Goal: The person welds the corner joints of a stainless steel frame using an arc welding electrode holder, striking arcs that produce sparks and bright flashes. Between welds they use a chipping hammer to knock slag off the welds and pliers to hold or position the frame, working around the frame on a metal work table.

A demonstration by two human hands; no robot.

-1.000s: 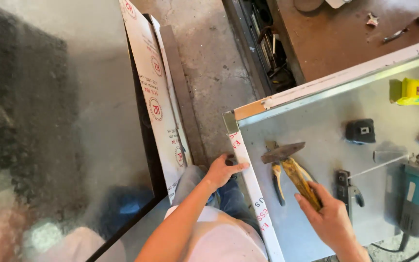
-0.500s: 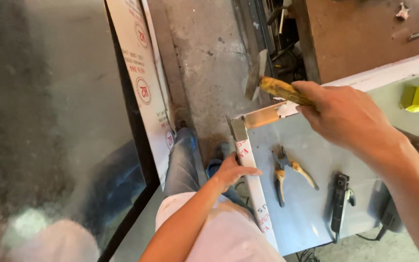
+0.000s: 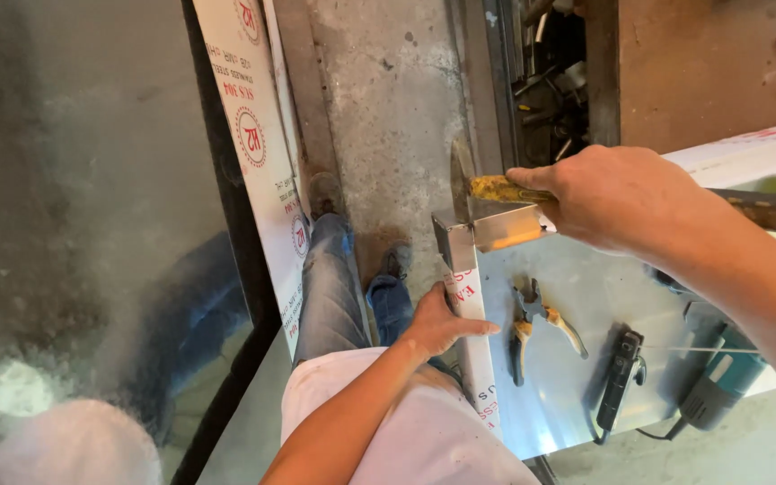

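My right hand [image 3: 617, 196] is shut on the yellow handle of a hammer [image 3: 487, 187], whose dark head sits just above the near corner of a folded stainless steel sheet [image 3: 586, 296]. My left hand [image 3: 442, 321] grips the sheet's folded left edge [image 3: 473, 332], which carries white protective film with red print. Yellow-handled pliers [image 3: 536, 328] lie on the sheet just right of my left hand.
A black tool [image 3: 620, 382] and a teal power tool [image 3: 720, 382] with a cable lie on the sheet's near side. A second film-covered sheet [image 3: 258, 135] leans at the left beside a large reflective panel [image 3: 74, 224]. A brown workbench [image 3: 702, 63] stands beyond, above the concrete floor [image 3: 388, 117].
My right hand took the hammer up off the sheet and brought it down onto the sheet's corner. My left hand stayed on the folded edge.
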